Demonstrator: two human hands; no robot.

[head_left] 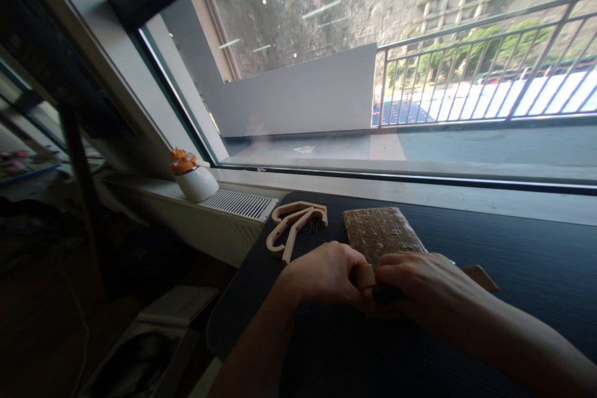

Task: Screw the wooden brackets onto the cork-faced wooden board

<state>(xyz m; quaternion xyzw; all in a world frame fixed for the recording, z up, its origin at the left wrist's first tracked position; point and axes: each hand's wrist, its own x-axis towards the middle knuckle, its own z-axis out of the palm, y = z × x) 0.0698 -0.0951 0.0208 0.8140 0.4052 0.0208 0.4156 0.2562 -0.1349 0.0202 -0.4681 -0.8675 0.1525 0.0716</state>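
Note:
My left hand (331, 270) is closed around a light wooden piece (364, 277), whose squared end shows between thumb and fingers. My right hand (417, 280) is curled right beside it, around a dark, handle-like object (387, 294) mostly hidden by the fingers. Just beyond both hands lies a rough brown block (382, 230) with a worn, pitted surface. To the left, curved wooden hooks (298, 224) lie on the dark table, with several small nails or screws (314, 224) by them. Past my right wrist another flat wooden piece (480, 278) sticks out, partly covered.
The dark table (522, 249) stands against the window sill (466, 199). A white vented radiator (240, 204) bears a white pot with an orange top (196, 181). Below on the left is an open white box (153, 336). A railing (485, 68) shows outside.

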